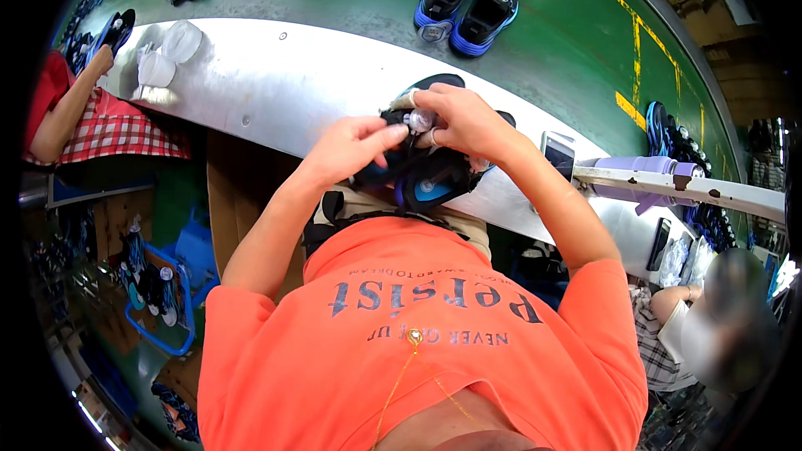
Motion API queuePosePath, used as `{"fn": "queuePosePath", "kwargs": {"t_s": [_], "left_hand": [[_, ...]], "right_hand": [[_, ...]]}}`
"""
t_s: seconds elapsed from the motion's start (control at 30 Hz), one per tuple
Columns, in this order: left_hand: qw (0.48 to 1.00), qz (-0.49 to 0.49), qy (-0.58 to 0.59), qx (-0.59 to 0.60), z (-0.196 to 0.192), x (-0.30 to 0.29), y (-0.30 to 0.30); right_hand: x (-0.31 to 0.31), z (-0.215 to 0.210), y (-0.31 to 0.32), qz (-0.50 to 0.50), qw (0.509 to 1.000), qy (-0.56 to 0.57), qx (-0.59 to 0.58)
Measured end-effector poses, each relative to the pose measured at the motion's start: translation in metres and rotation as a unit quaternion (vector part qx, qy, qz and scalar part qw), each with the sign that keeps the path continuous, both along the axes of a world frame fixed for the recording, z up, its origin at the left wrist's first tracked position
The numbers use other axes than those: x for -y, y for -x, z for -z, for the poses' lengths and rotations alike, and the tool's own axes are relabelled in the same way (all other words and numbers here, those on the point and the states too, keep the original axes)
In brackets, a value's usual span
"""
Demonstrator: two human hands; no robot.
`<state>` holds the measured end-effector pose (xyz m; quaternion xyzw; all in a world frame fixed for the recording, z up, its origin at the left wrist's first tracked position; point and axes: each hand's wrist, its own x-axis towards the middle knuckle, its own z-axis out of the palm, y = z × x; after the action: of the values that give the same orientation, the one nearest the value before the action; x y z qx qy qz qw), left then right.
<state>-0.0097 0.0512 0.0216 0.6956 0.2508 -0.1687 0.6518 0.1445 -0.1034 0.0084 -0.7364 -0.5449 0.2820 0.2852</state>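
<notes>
Both my hands meet over a dark sports shoe (pixel 434 177) with blue parts, held at the metal bench's near edge, by my lap. My left hand (pixel 355 149) comes in from the left, thumb and fingers closed on the shoe's dark upper. From the other side, my right hand (pixel 459 119) curls over the shoe, with pale covers on some fingertips. A small, clear, pale-purple piece (pixel 420 121) shows between the hands, near the right fingers. What it is I cannot tell. Another dark shoe part shows behind the right hand; the hands hide much of the shoe.
A metal bench (pixel 251 75) runs along a green conveyor (pixel 351 0) carrying a pair of black-and-blue shoes (pixel 468 4). White tubs (pixel 159 67) stand at left, near a co-worker's hand (pixel 102 60). Right are a phone (pixel 558 150), a white bar (pixel 685 186) and another person.
</notes>
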Motion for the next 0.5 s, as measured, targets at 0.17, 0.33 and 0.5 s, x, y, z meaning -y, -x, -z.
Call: {"fn": "queuePosePath", "kwargs": {"t_s": [0.17,0.33,0.5], "left_hand": [[0.996,-0.014,0.073,0.041,0.029,0.018,0.013],[0.99,-0.032,0.132,-0.039,0.02,0.018,0.012],[0.99,-0.036,0.135,-0.021,0.019,0.027,0.019]], "right_hand": [[0.012,-0.002,0.018,0.065,0.997,-0.039,-0.035],[0.007,-0.013,0.019,0.097,0.991,0.071,0.056],[0.018,0.004,0.04,0.124,0.99,-0.052,0.047]]}}
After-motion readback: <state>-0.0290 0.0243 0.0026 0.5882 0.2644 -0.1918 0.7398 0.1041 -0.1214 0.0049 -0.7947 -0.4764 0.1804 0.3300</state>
